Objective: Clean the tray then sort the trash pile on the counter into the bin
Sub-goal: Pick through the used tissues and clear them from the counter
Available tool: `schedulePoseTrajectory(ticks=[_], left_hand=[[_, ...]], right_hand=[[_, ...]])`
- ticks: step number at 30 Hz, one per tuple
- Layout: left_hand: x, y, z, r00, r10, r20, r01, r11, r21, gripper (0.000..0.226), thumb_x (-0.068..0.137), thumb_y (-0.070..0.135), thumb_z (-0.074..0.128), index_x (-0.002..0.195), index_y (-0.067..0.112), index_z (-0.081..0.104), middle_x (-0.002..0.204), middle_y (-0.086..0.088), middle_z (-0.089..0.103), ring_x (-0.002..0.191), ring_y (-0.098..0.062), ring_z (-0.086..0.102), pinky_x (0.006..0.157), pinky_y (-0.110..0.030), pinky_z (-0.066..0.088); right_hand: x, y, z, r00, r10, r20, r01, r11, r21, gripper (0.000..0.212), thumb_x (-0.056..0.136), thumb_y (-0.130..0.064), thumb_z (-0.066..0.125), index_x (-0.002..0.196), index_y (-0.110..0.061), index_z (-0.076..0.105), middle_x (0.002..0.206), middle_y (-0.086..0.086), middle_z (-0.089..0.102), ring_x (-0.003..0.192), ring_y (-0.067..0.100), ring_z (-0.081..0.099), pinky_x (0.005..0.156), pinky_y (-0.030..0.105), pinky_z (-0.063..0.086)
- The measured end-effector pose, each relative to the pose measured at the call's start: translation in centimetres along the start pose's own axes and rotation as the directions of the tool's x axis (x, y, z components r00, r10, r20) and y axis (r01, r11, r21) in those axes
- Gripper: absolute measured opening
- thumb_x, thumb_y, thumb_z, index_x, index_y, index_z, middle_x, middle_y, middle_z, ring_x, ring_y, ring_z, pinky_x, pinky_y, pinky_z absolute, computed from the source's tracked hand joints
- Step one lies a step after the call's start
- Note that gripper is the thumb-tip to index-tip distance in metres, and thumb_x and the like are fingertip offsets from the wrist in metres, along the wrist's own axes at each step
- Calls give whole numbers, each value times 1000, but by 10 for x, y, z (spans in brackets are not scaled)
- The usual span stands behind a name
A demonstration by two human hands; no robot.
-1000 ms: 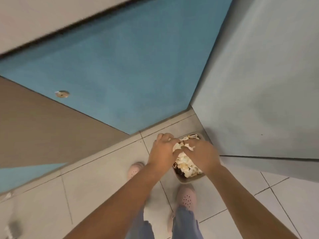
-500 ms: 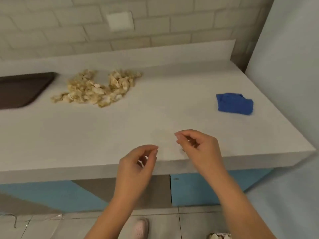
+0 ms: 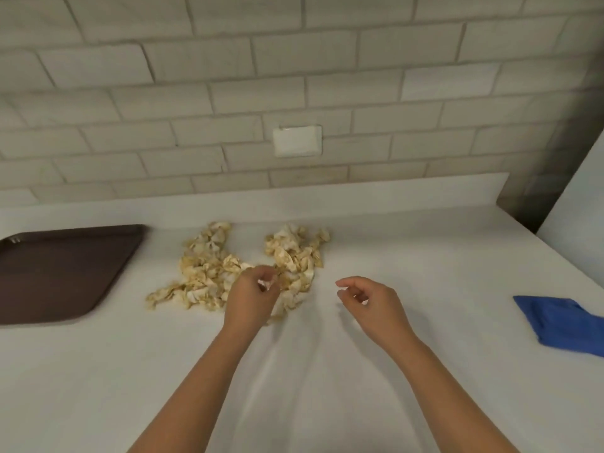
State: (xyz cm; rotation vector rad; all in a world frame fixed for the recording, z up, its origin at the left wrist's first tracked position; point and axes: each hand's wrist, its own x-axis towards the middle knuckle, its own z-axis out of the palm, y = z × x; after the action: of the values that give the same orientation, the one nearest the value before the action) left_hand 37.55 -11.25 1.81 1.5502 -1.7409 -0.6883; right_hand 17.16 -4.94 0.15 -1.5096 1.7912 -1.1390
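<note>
left hand (image 3: 253,297) curling into trash pile (image 3: 202,273), pinching white scrap (image 3: 264,284) for binning | right hand (image 3: 369,302) hovering beside, loosely curled, holding nothing, ready to gather

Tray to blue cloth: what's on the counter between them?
Head view: the trash pile, the left hand pinching a scrap at its near edge, then the right hand over bare counter.

Facing you: wall (image 3: 196,76) of pale brick-pattern tiles, grey grout lines. Blank white cover plate (image 3: 296,141) set in wall, centre. Below: white counter (image 3: 408,256), low upstand (image 3: 392,188) along wall. Your right: pale flat panel (image 3: 578,197), shadowed corner beside it. Light even, soft.
</note>
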Motion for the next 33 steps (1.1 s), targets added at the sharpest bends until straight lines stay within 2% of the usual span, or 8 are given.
schedulePoseTrajectory(ticks=[6, 9, 12, 15, 19, 24, 29, 33], left_hand=[[111, -7, 13, 941, 175, 290, -287, 866, 408, 61, 79, 9, 66, 133, 26, 44, 139, -9, 32, 123, -28, 41, 90, -32, 44], [142, -15, 31, 858, 91, 505, -385, 764, 518, 81, 77, 18, 70, 144, 31, 28, 154, -10, 11, 139, -34, 19, 108, -45, 33], [151, -32, 44, 836, 24, 548, -370, 761, 533, 66, 81, 29, 68, 139, 29, 38, 144, -6, 34, 129, -29, 40, 100, -39, 41], [144, -51, 46, 900, 75, 430, -286, 846, 450, 42, 85, 17, 61, 126, 19, 55, 126, -3, 51, 105, -24, 57, 85, -32, 48], [141, -57, 32, 973, 78, 218, -131, 962, 240, 34, 84, 2, 53, 116, 14, 61, 113, -5, 60, 90, -22, 63, 68, -22, 47], [153, -48, 17, 995, 53, 82, -61, 994, 94, 54, 87, -8, 43, 129, 25, 49, 103, -3, 52, 51, -7, 44, 43, -11, 34], [175, -45, 31, 998, 36, 45, -41, 992, 123, 61, 87, -2, 44, 139, 29, 39, 133, -11, 35, 101, -23, 52, 81, -20, 45], [190, -37, 57, 934, -81, 348, -49, 935, 352, 72, 89, 37, 52, 148, 39, 11, 158, -6, -5, 144, -32, 3, 114, -51, 18]], right_hand=[[72, -8, 16, 998, -44, 35, 51, 976, -211, 28, 87, -26, 65, 114, -30, 63, 103, -9, 59, 95, 10, 56, 80, 20, 43], [117, -3, 20, 989, -91, 117, 125, 937, -326, 44, 86, -28, 65, 128, -27, 54, 121, -2, 52, 114, 14, 49, 89, 21, 39], [163, 7, 28, 982, -92, 166, 156, 890, -429, 53, 88, -31, 62, 137, -22, 45, 134, 5, 45, 125, 21, 43, 99, 25, 35], [199, 17, 41, 974, -11, 225, 114, 885, -451, 68, 87, -51, 55, 146, -26, 31, 151, 7, 27, 138, 24, 29, 110, 34, 30], [220, 30, 57, 859, 63, 509, 189, 883, -429, 100, 65, -77, 58, 148, -44, 12, 159, -3, -1, 146, 19, -4, 118, 40, 11], [211, 59, 71, 911, -220, 350, 357, 846, -397, 52, 83, -56, 53, 124, -25, 61, 129, 3, 51, 124, 24, 41, 104, 30, 33], [189, 77, 78, 835, -532, 137, 525, 699, -485, 29, 73, -8, 67, 100, -13, 74, 96, 5, 72, 87, 27, 68, 74, 34, 58], [175, 85, 76, 854, -511, 100, 488, 716, -499, 51, 52, 10, 84, 97, -11, 76, 92, 6, 74, 82, 24, 71, 72, 31, 57]])
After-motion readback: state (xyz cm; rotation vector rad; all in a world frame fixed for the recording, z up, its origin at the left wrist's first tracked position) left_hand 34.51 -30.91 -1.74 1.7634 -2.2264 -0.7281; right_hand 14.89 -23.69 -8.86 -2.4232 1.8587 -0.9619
